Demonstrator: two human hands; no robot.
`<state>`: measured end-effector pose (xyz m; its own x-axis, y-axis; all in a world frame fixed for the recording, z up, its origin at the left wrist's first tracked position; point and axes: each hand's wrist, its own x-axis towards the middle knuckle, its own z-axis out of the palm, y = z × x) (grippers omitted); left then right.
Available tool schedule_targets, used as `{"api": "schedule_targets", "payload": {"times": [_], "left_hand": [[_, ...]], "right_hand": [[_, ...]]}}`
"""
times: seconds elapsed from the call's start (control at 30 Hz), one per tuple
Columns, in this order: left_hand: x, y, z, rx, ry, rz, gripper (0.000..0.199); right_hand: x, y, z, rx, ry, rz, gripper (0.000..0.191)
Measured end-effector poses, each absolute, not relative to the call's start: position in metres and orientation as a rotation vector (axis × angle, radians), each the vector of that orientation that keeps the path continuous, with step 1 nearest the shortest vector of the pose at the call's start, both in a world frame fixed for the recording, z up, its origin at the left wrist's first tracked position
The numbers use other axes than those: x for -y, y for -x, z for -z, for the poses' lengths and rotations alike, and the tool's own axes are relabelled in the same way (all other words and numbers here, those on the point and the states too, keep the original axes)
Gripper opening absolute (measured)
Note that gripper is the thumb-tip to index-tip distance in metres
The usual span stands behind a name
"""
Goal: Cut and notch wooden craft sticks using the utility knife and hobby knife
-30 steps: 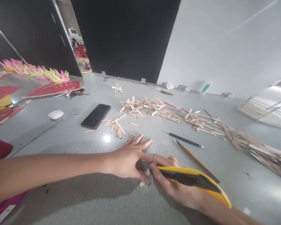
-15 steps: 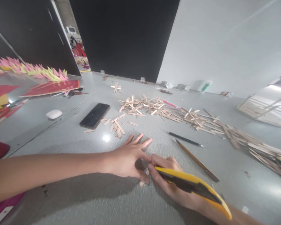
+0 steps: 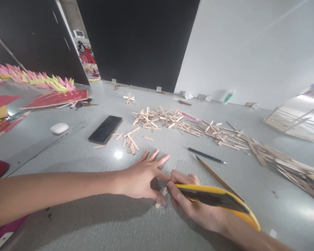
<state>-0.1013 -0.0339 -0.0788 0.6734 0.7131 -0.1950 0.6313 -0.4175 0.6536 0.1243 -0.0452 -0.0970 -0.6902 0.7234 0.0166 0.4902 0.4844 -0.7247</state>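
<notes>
My left hand lies over the table with its outer fingers spread. Its thumb and index finger pin a small wooden craft stick flat against the surface; part of the stick is hidden under them. Beside it, my right hand is closed around a yellow-and-black utility knife. The knife's handle slants back toward the wrist, and its front end is hidden by the fingers, close to the stick and the left index finger.
A black phone lies beyond my left arm. Piles of wooden sticks stretch across to the right. A dark pen and a brown pointed stick lie near my right hand. A white case rests at left.
My right hand and the utility knife have shifted slightly, and the handle's rear end has swung up and away from me. My left hand holds nearly the same place.
</notes>
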Motion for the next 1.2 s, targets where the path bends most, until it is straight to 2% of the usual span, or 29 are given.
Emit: {"api": "schedule_targets", "payload": {"times": [0.13,0.27,0.8,1.1,1.2], "left_hand": [[0.0342,0.1025,0.0820,-1.020,-2.177,-0.151,0.056],[0.0337,0.1029,0.0837,-1.015,-2.179,-0.155,0.051],[0.0318,0.1014,0.0842,-1.015,-2.170,-0.150,0.049],[0.0329,0.1011,0.0846,-1.035,-2.186,-0.165,0.059],[0.0372,0.1013,0.0834,-1.085,-2.175,-0.207,0.081]], "right_hand": [[0.0434,-0.1254,0.1012,2.389,1.068,-1.099,0.037],[0.0425,-0.1238,0.0982,2.419,1.074,-1.106,0.038],[0.0441,-0.1242,0.0977,2.490,0.900,-0.798,0.029],[0.0443,-0.1215,0.0967,2.441,0.939,-0.902,0.030],[0.0456,-0.1254,0.0961,2.350,1.014,-0.999,0.032]]}}
